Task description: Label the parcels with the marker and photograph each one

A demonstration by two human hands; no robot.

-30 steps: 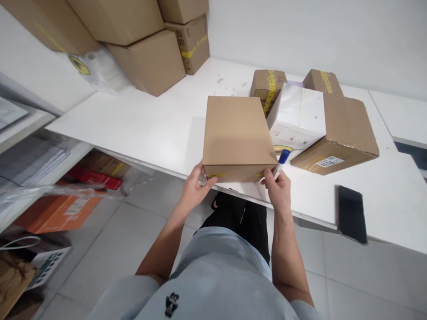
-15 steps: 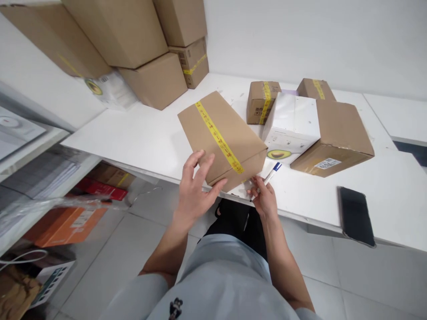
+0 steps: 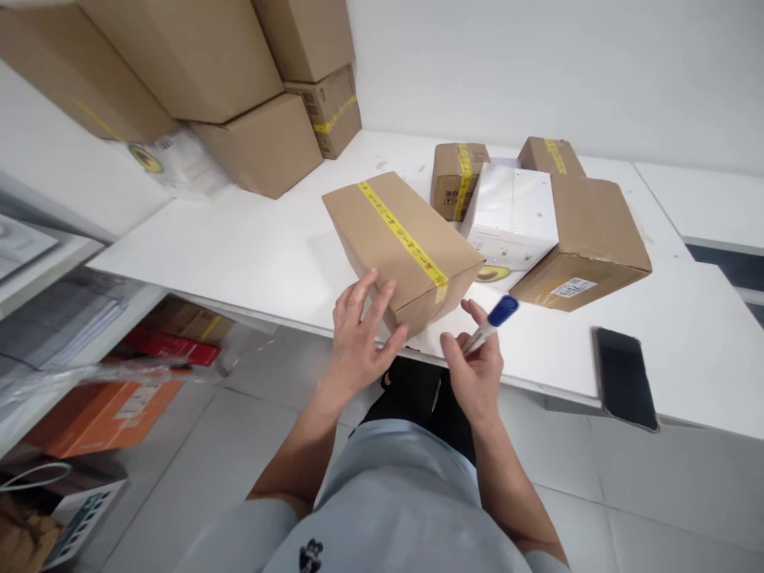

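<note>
A brown cardboard box (image 3: 382, 231) with a strip of yellow printed tape along its top sits at an angle near the table's front edge. My left hand (image 3: 364, 334) lies against its near left corner, fingers spread over the edge and thumb by the front face. Just right of the box's front, my right hand (image 3: 477, 370) is closed round a marker pen (image 3: 486, 326). The pen has a pale barrel and a blue cap end, which points up and away to the right; its lower end is hidden in the hand.
Behind and to the right stand a white box with an avocado print (image 3: 513, 207), a labelled brown carton (image 3: 597, 239) and smaller taped boxes (image 3: 459, 179). A phone (image 3: 625, 378) overhangs the front edge. Large cartons (image 3: 256, 143) are stacked at the back left. Shelving (image 3: 77, 259) stands left.
My right hand has turned and lifted away from the box's front, bringing the pen up nearer the camera. My left hand stays at the box's corner. The view has shifted slightly.
</note>
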